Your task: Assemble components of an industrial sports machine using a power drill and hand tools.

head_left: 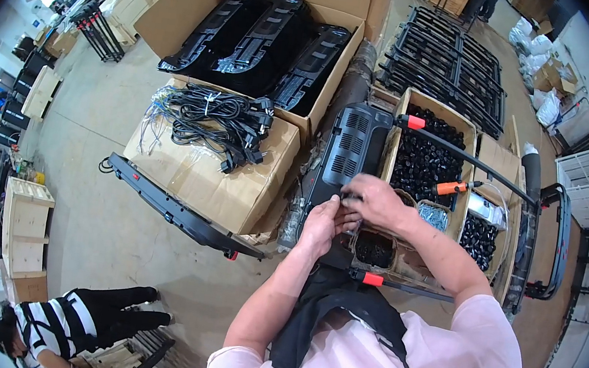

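Note:
My left hand (322, 224) and my right hand (377, 201) meet over the near end of a dark grey housing with vent slots (349, 146). Both have their fingertips pinched together around a small dark piece too hidden to name. The housing lies in a black frame, whose two bars (474, 160) with red end pieces stretch off to the right. Beside my right hand is a compartment of silver screws (433, 216). An orange-and-black power screwdriver (452, 188) rests just beyond it on the parts bins.
Bins hold black plastic caps (428, 145) and small black parts (374, 250). To the left, bundled power cords (210, 118) lie on a cardboard box (235, 191); behind, an open carton (352, 73) holds black covers. Black metal frames (445, 66) are stacked far right. Another person (64, 325) bends at lower left.

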### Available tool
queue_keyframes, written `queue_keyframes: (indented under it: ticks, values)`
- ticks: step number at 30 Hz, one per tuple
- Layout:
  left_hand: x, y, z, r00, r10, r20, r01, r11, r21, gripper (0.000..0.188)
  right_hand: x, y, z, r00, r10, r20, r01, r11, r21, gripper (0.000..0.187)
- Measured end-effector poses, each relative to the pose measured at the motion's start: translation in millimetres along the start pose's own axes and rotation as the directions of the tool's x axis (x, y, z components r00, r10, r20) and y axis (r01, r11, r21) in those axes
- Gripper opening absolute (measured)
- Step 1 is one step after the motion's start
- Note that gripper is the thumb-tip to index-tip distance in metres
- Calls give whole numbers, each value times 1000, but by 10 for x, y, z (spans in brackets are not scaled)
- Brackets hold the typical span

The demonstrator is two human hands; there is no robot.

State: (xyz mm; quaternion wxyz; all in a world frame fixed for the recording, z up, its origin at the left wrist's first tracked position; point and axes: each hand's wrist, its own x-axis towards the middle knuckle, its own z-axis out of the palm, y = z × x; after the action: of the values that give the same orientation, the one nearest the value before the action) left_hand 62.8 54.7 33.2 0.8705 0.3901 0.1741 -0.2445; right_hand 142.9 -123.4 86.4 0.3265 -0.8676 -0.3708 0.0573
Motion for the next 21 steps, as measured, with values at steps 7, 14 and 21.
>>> queue_keyframes:
  ticks: [7, 14, 21]
  values:
    - [-204, 30, 134, 993, 1, -119, 10, 995, 94, 57, 893, 1042, -193, 974, -17, -228, -27, 982, -186, 27]
    - [-416, -400, 38, 983, -35, -179, 51, 995, 85, 58, 1346, 1252, -15, 993, -82, -88, 56, 962, -267, 25]
    - [-405, -440, 159, 982, -1, -190, 24, 993, 119, 53, 1360, 1219, 33, 986, -118, -119, 75, 946, -316, 20]
